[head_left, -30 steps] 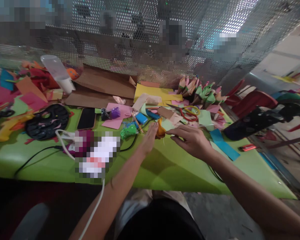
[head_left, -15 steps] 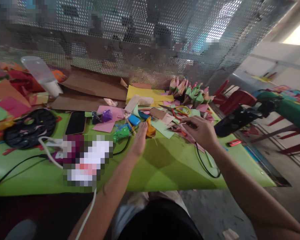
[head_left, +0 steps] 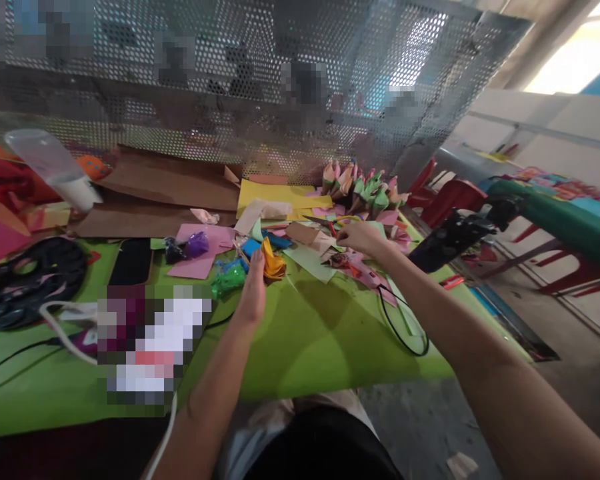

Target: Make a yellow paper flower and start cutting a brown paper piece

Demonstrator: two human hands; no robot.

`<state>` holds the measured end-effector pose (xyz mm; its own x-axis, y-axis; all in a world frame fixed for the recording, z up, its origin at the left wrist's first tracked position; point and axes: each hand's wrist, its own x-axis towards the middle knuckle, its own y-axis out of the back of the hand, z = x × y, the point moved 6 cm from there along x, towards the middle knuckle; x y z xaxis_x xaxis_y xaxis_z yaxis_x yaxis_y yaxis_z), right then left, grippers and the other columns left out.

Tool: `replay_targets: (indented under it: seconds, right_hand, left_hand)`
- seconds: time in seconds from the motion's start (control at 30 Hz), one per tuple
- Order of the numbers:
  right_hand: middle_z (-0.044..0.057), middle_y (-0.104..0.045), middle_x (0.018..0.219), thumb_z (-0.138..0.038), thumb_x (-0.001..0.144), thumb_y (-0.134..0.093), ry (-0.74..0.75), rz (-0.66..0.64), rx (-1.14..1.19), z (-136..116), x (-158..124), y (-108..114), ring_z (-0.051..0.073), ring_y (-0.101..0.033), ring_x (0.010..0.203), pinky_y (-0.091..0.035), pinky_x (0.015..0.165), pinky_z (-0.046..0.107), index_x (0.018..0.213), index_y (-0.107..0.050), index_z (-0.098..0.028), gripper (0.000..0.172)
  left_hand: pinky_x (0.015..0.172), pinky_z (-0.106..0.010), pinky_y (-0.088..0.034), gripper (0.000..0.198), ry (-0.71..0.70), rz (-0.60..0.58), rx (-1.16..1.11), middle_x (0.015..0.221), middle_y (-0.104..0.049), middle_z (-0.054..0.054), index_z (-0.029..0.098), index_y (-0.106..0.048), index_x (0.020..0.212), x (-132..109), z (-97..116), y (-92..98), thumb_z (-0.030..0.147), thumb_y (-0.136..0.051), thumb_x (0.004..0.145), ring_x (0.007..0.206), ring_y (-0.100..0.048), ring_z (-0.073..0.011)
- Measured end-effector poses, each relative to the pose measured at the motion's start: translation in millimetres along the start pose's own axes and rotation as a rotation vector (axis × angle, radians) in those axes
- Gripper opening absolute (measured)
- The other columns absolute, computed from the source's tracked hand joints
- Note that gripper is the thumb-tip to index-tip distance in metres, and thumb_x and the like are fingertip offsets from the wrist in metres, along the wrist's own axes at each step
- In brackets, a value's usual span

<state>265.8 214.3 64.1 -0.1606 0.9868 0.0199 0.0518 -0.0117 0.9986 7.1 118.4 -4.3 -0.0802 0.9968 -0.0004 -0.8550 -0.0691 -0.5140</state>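
Observation:
In the head view, my left hand (head_left: 253, 288) is closed on a folded yellow-orange paper piece (head_left: 273, 261), held just over the table. Several small plastic bags lie beside it, among them a green bag (head_left: 227, 279). My right hand (head_left: 361, 238) is above the paper pile with curled fingers, close to the scissors (head_left: 317, 220). It covers part of their red and yellow handles; whether the fingers grip them is hidden. Below that hand lies a pink tool with a black cord (head_left: 363, 270), next to a pale green paper sheet (head_left: 310, 263).
Brown sheets (head_left: 175, 183) and yellow paper (head_left: 285, 197) lie along the perforated metal screen (head_left: 220, 113). Several paper flowers (head_left: 365, 187) stand at the back right. A phone (head_left: 131, 261), a black tray (head_left: 35, 287) and cables are at left; a dark stand (head_left: 445, 233) is at right.
My right hand has moved left and away from me, from above the corded tool to the scissors' handles. My left hand has shifted slightly left with the yellow-orange paper. The camera has turned right.

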Motion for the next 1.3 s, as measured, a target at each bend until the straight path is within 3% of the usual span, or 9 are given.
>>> replay_targets:
  seconds: [0.13,0.2,0.33,0.47,0.77,0.93,1.0,1.13,1.3]
  right_hand:
    - [0.007,-0.082,0.104,-0.024,0.088,-0.061,0.045,0.05,0.094,-22.0,-1.6,9.5,0.024,-0.073,0.092,-0.046,0.069,0.028,0.104,-0.083,-0.024,0.027]
    - [0.005,-0.082,0.103,-0.024,0.09,-0.061,0.176,0.058,0.275,-47.3,-10.5,9.3,0.021,-0.073,0.092,-0.049,0.075,0.027,0.107,-0.082,-0.024,0.026]
    - [0.005,-0.08,0.104,-0.019,0.083,-0.07,0.514,-0.106,0.665,-111.2,-36.5,-8.2,0.018,-0.072,0.088,-0.051,0.077,0.026,0.114,-0.079,-0.022,0.033]
    - [0.005,-0.079,0.099,-0.014,0.082,-0.072,0.56,-0.095,0.774,-142.4,-44.5,-21.3,0.015,-0.068,0.082,-0.048,0.072,0.024,0.107,-0.079,-0.019,0.026]
    - [0.005,-0.08,0.087,-0.017,0.085,-0.066,0.408,0.275,0.418,-108.5,-32.7,-8.3,0.021,-0.07,0.081,-0.046,0.07,0.029,0.084,-0.08,-0.022,0.014]
    - [0.005,-0.081,0.111,-0.012,0.085,-0.059,0.357,0.35,0.146,-87.3,-26.2,-5.1,0.024,-0.071,0.091,-0.046,0.075,0.033,0.118,-0.077,-0.031,0.042]
    - [0.005,-0.08,0.115,-0.008,0.085,-0.058,0.401,0.387,0.077,-88.5,-30.4,0.8,0.026,-0.07,0.1,-0.046,0.083,0.036,0.122,-0.075,-0.032,0.048]
    - [0.006,-0.081,0.099,-0.013,0.091,-0.056,0.381,0.404,0.144,-94.6,-39.6,10.8,0.024,-0.071,0.09,-0.045,0.079,0.035,0.107,-0.079,-0.027,0.031]
    - [0.007,-0.08,0.099,-0.009,0.092,-0.057,0.537,0.323,0.222,-130.9,-44.6,4.1,0.023,-0.07,0.101,-0.046,0.081,0.032,0.095,-0.081,-0.024,0.028]
  left_hand:
    - [0.102,-0.035,-0.057,0.037,0.021,0.055,-0.071,0.102,-0.078,-0.004,0.025,-0.072,0.097,-3.2,11.5,-2.6,0.06,-0.067,0.087,0.124,-0.067,-0.0241]
    - [0.098,-0.036,-0.059,0.036,0.026,0.055,-0.09,0.097,-0.078,-0.004,0.025,-0.072,0.093,-4.6,16.2,-5.0,0.06,-0.069,0.086,0.119,-0.07,-0.0248]
    - [0.095,-0.036,-0.06,0.037,0.04,0.065,-0.102,0.098,-0.078,-0.005,0.024,-0.071,0.091,-6.9,18.9,-10.0,0.06,-0.067,0.086,0.117,-0.07,-0.026]
    - [0.094,-0.035,-0.059,0.039,0.054,0.064,-0.107,0.099,-0.079,-0.004,0.022,-0.07,0.092,-6.6,17.7,-13.6,0.06,-0.065,0.087,0.113,-0.072,-0.0245]
    - [0.077,-0.029,-0.058,0.04,-0.067,0.211,-0.151,0.081,-0.072,0.0,0.022,-0.068,0.093,-2.2,37.4,9.7,0.062,-0.065,0.087,0.077,-0.071,-0.016]
    - [0.076,-0.027,-0.057,0.039,-0.067,0.226,-0.112,0.078,-0.07,0.0,0.022,-0.067,0.089,-4.8,40.3,8.0,0.061,-0.062,0.09,0.076,-0.069,-0.0151]
    - [0.078,-0.028,-0.057,0.037,-0.067,0.224,-0.113,0.079,-0.07,0.0,0.022,-0.068,0.089,-5.2,39.9,6.4,0.058,-0.06,0.092,0.079,-0.07,-0.0157]
    - [0.072,-0.027,-0.056,0.039,-0.085,0.188,-0.138,0.076,-0.069,-0.001,0.022,-0.069,0.086,-4.0,44.2,7.9,0.059,-0.059,0.093,0.074,-0.069,-0.0152]
    - [0.072,-0.026,-0.057,0.038,-0.194,0.215,-0.19,0.081,-0.073,0.0,0.024,-0.07,0.09,-4.5,61.4,19.2,0.061,-0.062,0.091,0.076,-0.071,-0.0148]
